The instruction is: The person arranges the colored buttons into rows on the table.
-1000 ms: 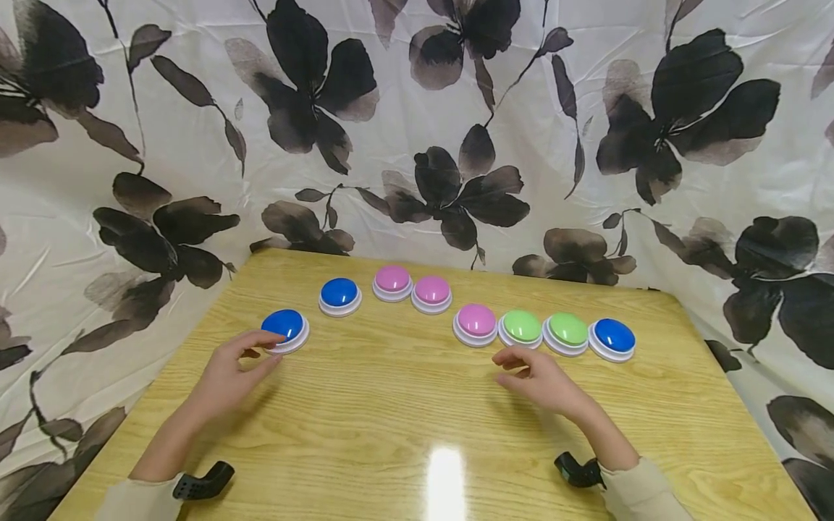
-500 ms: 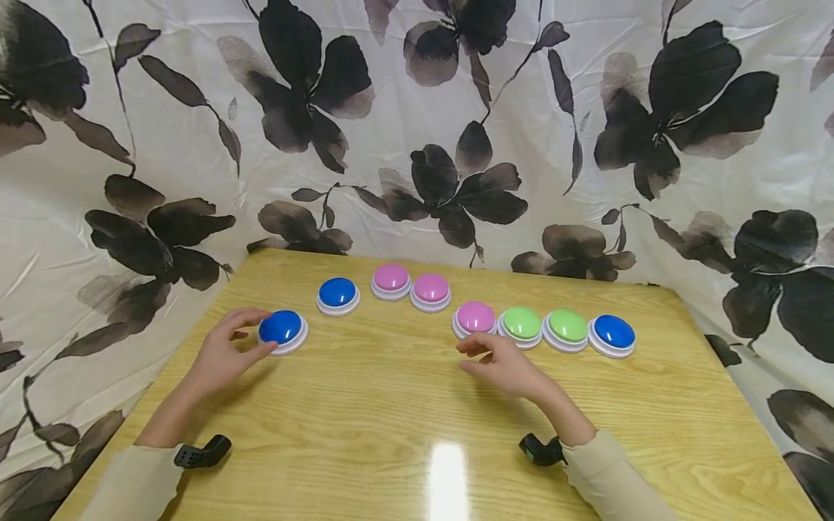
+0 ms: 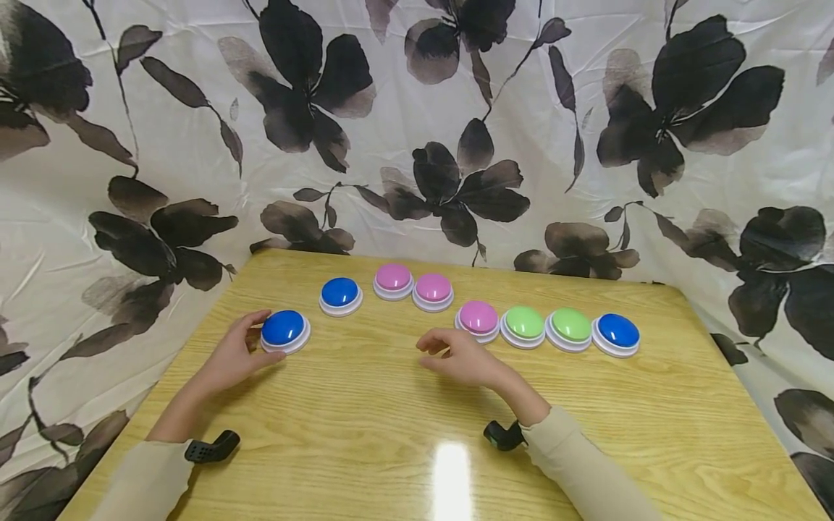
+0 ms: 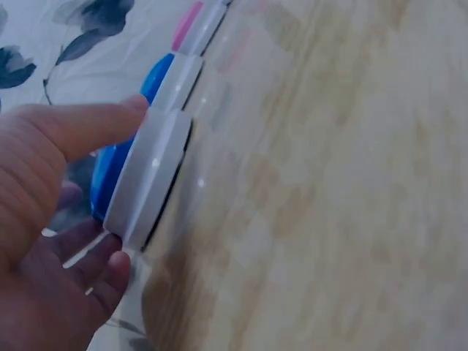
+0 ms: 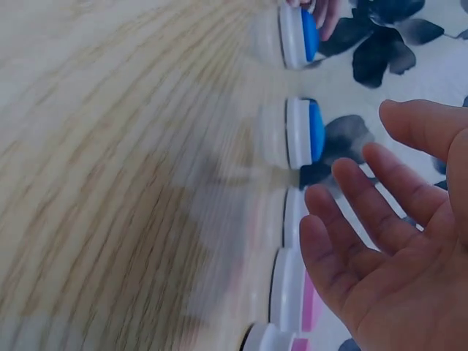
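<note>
In the head view, my left hand (image 3: 233,356) is around the leftmost blue push button (image 3: 283,328), thumb on its near side and fingers at its far left side. The left wrist view shows the thumb (image 4: 95,126) against this button's white base (image 4: 150,175), other fingers curling at the opposite edge. My right hand (image 3: 459,356) hovers above the table with fingers loosely bent, holding nothing. It partly overlaps the base of a pink push button (image 3: 478,316). A second blue button (image 3: 340,291) sits behind and right of the first.
Two pink buttons (image 3: 394,276) stand at the back of the wooden table (image 3: 365,434). To the right, two green buttons (image 3: 524,322) and another blue button (image 3: 618,330) continue a row. Flower-patterned cloth (image 3: 391,108) hangs behind. Each wrist wears a black device (image 3: 213,447).
My right hand has swept left from in front of the green button to in front of the pink one. The left fingers have settled around the leftmost blue button, which stays in place.
</note>
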The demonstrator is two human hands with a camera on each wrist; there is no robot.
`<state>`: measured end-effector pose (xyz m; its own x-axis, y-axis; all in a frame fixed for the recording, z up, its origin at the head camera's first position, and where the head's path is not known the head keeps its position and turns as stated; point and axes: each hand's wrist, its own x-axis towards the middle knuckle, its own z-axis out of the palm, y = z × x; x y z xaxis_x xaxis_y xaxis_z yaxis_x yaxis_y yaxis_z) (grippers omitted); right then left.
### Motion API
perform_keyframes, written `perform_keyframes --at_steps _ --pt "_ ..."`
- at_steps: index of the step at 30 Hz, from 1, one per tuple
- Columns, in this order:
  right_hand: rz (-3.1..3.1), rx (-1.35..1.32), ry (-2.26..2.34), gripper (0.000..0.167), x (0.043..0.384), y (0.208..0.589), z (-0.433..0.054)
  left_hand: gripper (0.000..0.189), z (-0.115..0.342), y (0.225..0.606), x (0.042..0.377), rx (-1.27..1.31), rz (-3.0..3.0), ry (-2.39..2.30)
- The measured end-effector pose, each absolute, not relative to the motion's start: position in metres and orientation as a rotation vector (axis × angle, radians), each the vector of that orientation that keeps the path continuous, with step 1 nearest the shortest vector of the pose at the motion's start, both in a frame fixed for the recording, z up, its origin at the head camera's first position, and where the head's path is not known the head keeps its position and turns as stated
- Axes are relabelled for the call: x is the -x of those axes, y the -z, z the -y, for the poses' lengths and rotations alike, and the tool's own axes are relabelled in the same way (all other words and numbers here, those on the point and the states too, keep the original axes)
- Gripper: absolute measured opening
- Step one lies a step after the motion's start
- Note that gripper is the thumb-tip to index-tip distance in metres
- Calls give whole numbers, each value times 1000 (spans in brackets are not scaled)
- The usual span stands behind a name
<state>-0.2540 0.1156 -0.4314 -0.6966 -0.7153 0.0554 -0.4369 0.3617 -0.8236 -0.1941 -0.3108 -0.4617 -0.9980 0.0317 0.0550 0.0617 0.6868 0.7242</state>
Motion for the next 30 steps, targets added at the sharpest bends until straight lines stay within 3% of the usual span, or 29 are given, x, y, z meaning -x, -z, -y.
perform_keyframes --at_steps 10,21,30 --pt "-2310 985 1273 26 256 432 -105 100 307 462 204 -35 2945 1115" --pt "-2273 945 1300 28 252 437 -102 92 306 467 205 -58 2914 1098" --pt "-2283 981 1290 40 257 440 -92 89 300 463 204 -11 2920 1131"
